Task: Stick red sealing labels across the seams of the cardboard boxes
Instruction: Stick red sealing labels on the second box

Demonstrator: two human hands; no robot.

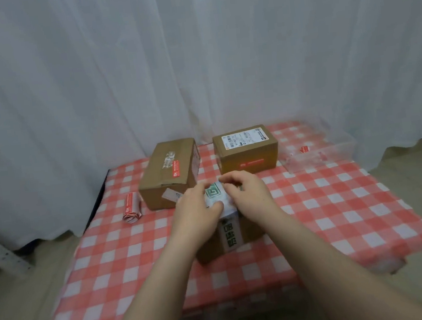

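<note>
The near box is sitting on the checked cloth. The left hand is gripping its top. The right hand is curling its fingers at the far edge, and I cannot tell if they are pinching anything. The box may be sliding on the loose cloth, so a sticker could be going on crooked or missing the seam. A white curtain is hanging behind. The left back box and right back box are wearing red labels. A label roll is lying at the left.

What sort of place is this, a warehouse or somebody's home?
Probably a makeshift packing spot in an ordinary room, not a warehouse. A red checked cloth covers a low surface, a white curtain hangs behind, and there are only three cardboard boxes and a roll of red labels.
</note>
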